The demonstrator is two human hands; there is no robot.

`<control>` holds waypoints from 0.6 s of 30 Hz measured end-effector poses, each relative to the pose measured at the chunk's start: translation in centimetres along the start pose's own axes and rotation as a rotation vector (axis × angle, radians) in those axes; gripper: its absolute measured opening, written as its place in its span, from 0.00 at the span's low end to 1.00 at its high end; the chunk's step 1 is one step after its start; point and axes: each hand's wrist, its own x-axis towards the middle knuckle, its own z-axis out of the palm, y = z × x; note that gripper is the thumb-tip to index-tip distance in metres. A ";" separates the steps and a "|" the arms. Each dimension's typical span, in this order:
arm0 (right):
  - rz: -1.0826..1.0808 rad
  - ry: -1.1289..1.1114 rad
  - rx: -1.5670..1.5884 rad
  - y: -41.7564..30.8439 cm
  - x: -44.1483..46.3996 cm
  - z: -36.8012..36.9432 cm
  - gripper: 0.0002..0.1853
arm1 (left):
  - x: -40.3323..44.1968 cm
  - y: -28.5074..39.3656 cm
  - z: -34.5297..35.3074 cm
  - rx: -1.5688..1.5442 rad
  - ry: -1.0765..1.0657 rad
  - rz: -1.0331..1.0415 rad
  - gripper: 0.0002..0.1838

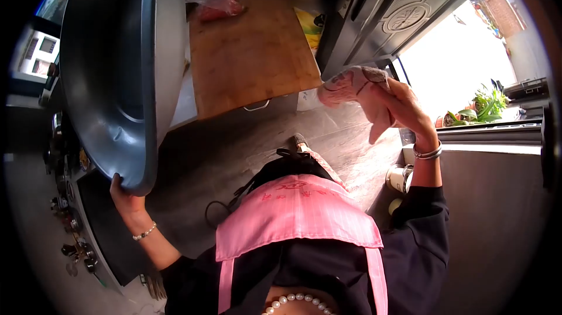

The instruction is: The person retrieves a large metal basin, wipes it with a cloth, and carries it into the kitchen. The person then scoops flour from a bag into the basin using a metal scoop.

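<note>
A large grey basin (pixel 167 51) is tipped up on its side at the left, its dark hollow turned leftward. My left hand (pixel 127 202) grips its lower rim, thumb up on the inside and the other fingers mostly hidden behind. Bunched in my right hand (pixel 408 107) is a pale pinkish cloth (pixel 358 89) with darker marks, one corner hanging down. That hand is held out to the right, beyond the corner of a wooden cutting board (pixel 252 57). The basin and the cloth are well apart.
A clear plastic bag with something red (pixel 219 7) lies on the board's far end. Behind it stands a dark door (pixel 398 16), with potted plants (pixel 486 107) outside. A pale bucket (pixel 399 178) is on the floor at right; several small objects line the left counter (pixel 111 221).
</note>
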 end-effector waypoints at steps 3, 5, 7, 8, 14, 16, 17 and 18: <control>-0.291 0.003 0.315 -5.2 4.9 2.0 0.15 | -1.5 1.0 -1.3 -0.062 0.177 0.068 0.20; -0.383 -0.024 0.493 -7.2 8.8 2.8 0.14 | -2.5 1.6 -2.2 -0.078 0.218 0.094 0.19; -0.433 -0.062 0.647 -8.2 12.7 3.8 0.14 | -4.0 1.8 -2.9 -0.074 0.260 0.105 0.19; -0.438 -0.051 0.653 -8.4 14.6 4.5 0.14 | -4.8 1.7 -3.2 -0.070 0.235 0.094 0.15; -0.260 -0.031 0.405 3.6 27.6 14.4 0.24 | -8.0 -0.2 -2.0 -0.091 0.282 0.072 0.06; -0.218 -0.134 0.481 7.2 29.0 16.4 0.30 | -8.4 -1.2 -0.7 -0.053 0.390 0.145 0.06; -0.178 -0.213 0.566 7.3 28.2 16.2 0.31 | -6.8 -0.3 -5.1 -0.051 0.347 0.180 0.09; -0.134 -0.293 0.647 7.1 27.8 15.8 0.33 | -6.8 -0.7 -4.7 -0.030 0.341 0.174 0.12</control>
